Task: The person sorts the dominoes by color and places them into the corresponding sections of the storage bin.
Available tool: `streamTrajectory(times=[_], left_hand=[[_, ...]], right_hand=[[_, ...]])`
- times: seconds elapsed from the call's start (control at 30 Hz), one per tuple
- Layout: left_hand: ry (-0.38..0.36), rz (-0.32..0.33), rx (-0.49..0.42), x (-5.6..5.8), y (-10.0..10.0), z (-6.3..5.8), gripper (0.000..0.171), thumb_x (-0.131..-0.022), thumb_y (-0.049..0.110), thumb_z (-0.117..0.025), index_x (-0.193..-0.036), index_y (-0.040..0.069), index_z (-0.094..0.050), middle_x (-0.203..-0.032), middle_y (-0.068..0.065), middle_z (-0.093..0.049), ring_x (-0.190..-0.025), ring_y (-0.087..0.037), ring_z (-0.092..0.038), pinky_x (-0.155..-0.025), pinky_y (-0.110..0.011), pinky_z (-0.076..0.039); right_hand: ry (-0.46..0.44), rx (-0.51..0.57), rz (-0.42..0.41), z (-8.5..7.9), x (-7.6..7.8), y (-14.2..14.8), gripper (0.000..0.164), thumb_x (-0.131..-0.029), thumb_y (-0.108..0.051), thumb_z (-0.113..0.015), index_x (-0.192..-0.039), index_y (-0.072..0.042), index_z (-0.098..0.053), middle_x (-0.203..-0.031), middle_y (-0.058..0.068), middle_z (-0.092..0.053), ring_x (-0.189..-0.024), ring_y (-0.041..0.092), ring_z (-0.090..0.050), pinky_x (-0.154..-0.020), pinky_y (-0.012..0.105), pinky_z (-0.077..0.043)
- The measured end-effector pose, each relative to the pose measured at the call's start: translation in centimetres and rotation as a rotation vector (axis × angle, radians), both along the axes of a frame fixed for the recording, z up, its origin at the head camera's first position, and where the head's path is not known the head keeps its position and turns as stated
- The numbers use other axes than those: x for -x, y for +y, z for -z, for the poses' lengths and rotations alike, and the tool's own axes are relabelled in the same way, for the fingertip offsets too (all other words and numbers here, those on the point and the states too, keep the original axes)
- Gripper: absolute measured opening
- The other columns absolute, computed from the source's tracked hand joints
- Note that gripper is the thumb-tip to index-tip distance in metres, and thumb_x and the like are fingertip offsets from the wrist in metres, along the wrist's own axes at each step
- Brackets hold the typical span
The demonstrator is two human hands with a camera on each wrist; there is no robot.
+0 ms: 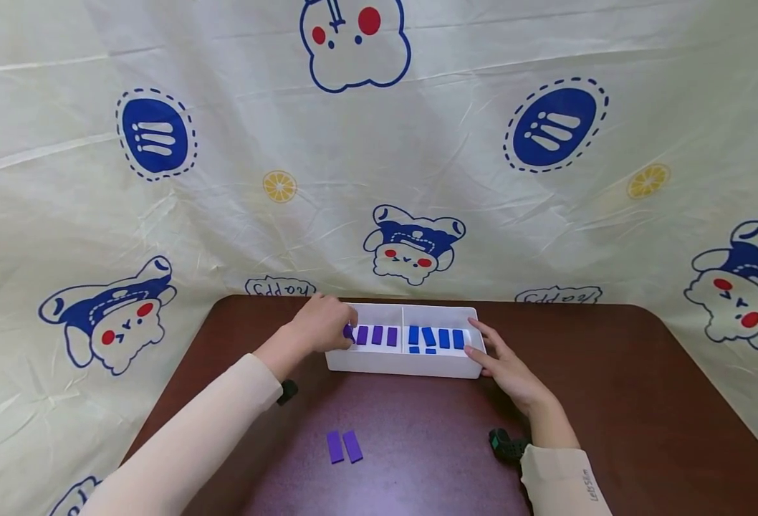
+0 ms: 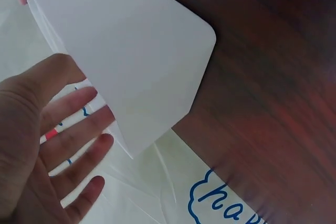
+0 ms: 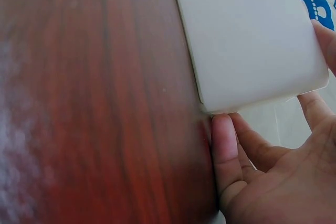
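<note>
A white two-compartment box stands toward the far edge of the table. At its left end my left hand pinches a purple rectangular block, its fingertips over the rim. Three purple blocks stand in a row in the left compartment; several blue blocks sit in the right one. My right hand holds the box's right end, fingers over the rim and, in the right wrist view, against its lower corner. The box wall hides the left thumb tip and the pinched block in the left wrist view.
Two purple blocks lie side by side on the dark brown table, nearer than the box. Behind the table hangs a pale printed sheet. Black bands are on both wrists.
</note>
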State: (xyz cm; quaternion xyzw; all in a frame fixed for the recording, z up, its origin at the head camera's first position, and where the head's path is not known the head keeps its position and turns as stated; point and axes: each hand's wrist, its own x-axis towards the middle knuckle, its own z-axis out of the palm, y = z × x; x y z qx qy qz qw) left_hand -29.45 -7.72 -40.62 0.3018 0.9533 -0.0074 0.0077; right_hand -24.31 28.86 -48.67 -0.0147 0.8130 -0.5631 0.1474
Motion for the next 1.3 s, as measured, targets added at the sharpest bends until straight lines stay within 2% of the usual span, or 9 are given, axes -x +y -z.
streamTrajectory(times=[0.13,0.23,0.4,0.53,0.8,1.3], left_hand=[[-0.055,0.063,0.031,0.4,0.0,-0.2,0.026,-0.087,0.025,-0.083,-0.11,0.013,-0.08,-0.105,-0.002,-0.079,-0.098,-0.022,-0.064,-0.105,-0.049,-0.042],[-0.123,0.09,0.031,0.8,0.1,-0.3,0.026,-0.088,0.02,-0.082,-0.113,0.011,-0.079,-0.108,-0.005,-0.079,-0.096,-0.022,-0.063,-0.106,-0.047,-0.043],[-0.232,0.071,0.035,1.3,0.2,-0.4,0.034,-0.089,0.019,-0.082,-0.121,0.012,-0.076,-0.116,-0.006,-0.076,-0.099,-0.018,-0.065,-0.097,-0.036,-0.054],[-0.287,0.055,0.037,1.7,0.0,-0.3,0.037,-0.089,0.019,-0.083,-0.124,0.013,-0.074,-0.119,-0.006,-0.076,-0.098,-0.017,-0.066,-0.093,-0.035,-0.057],[-0.285,0.066,0.071,2.5,0.0,0.0,0.036,-0.088,0.02,-0.083,-0.123,0.017,-0.075,-0.117,-0.003,-0.076,-0.095,-0.015,-0.064,-0.092,-0.033,-0.058],[-0.261,0.122,0.153,3.3,0.3,0.7,0.036,-0.089,0.017,-0.081,-0.124,0.016,-0.074,-0.114,-0.002,-0.075,-0.095,-0.015,-0.062,-0.093,-0.032,-0.055]], right_hand=[[0.0,-0.006,-0.002,0.0,0.1,-0.1,0.076,-0.102,-0.049,-0.06,-0.164,-0.043,-0.017,-0.167,0.021,-0.019,-0.146,0.041,-0.03,-0.099,0.035,-0.044],[0.002,-0.008,-0.001,0.0,0.1,0.0,0.075,-0.103,-0.049,-0.06,-0.164,-0.043,-0.017,-0.167,0.021,-0.019,-0.145,0.04,-0.03,-0.098,0.034,-0.044],[0.0,-0.009,0.002,0.2,0.1,0.0,0.075,-0.102,-0.048,-0.06,-0.164,-0.042,-0.018,-0.167,0.021,-0.019,-0.144,0.04,-0.031,-0.096,0.033,-0.043],[-0.002,-0.01,0.002,0.3,0.1,-0.1,0.075,-0.102,-0.048,-0.06,-0.164,-0.041,-0.018,-0.167,0.021,-0.019,-0.144,0.04,-0.03,-0.096,0.033,-0.043],[-0.004,-0.009,0.01,0.1,0.2,0.0,0.075,-0.103,-0.048,-0.06,-0.164,-0.043,-0.018,-0.167,0.02,-0.019,-0.144,0.04,-0.031,-0.097,0.033,-0.043],[-0.008,-0.007,0.001,-0.2,0.0,0.0,0.076,-0.102,-0.048,-0.06,-0.165,-0.041,-0.017,-0.169,0.02,-0.017,-0.146,0.041,-0.029,-0.098,0.032,-0.044]])
